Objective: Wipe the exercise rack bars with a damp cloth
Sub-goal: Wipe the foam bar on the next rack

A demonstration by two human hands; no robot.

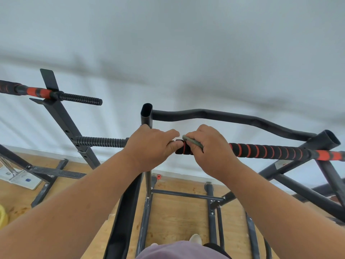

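A black exercise rack (146, 114) stands in front of me, with a barbell (265, 150) wrapped in black foam with red stripes lying across it. My left hand (151, 146) grips the barbell next to the rack's upright. My right hand (211, 148) holds a grey-green cloth (193, 142) wrapped over the foam grip, right beside the left hand. A short stretch of red-striped foam (183, 149) shows between the two hands. The threaded end of the bar (100, 142) sticks out to the left.
A wavy black top bar (233, 117) runs behind my hands. A second rack upright (63, 116) at the left carries another barbell (37, 92). The rack's base frame (186, 194) lies on the wooden floor below. A white wall stands behind. A flat mop (20, 177) lies at the left.
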